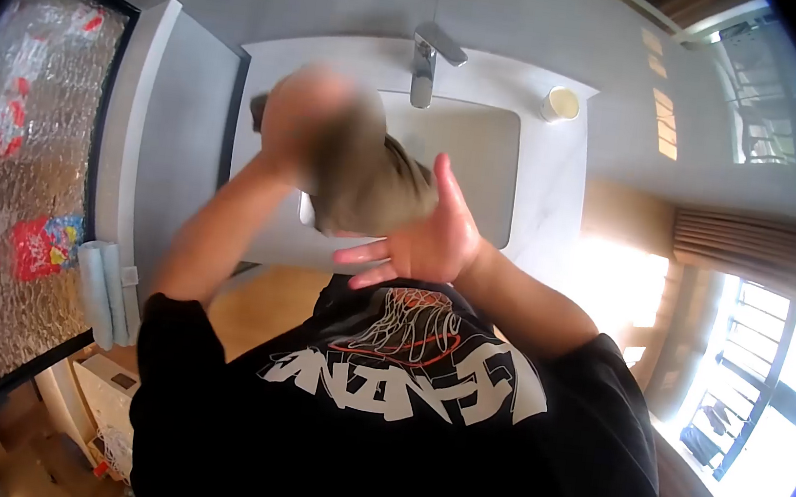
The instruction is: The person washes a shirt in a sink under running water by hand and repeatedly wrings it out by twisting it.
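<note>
An olive-brown cloth (371, 187) is bunched up over the left part of the sink (485, 175). My left hand (308, 111), smeared by motion, grips its upper left part, and a dark end of fabric pokes out beyond that hand. Lower and to the right, my right hand (434, 238) is open with the fingers spread and the palm turned up. The cloth's edge lies against or just over this palm; whether they touch I cannot tell. What kind of cloth it is does not show.
A chrome faucet (424, 65) stands behind the basin on the white counter (562, 189). Toward its right back corner is a pale cup (561, 104). Light blue towels (101, 293) hang at the left beside a textured glass panel (22, 186). A bright window (749, 357) is at the right.
</note>
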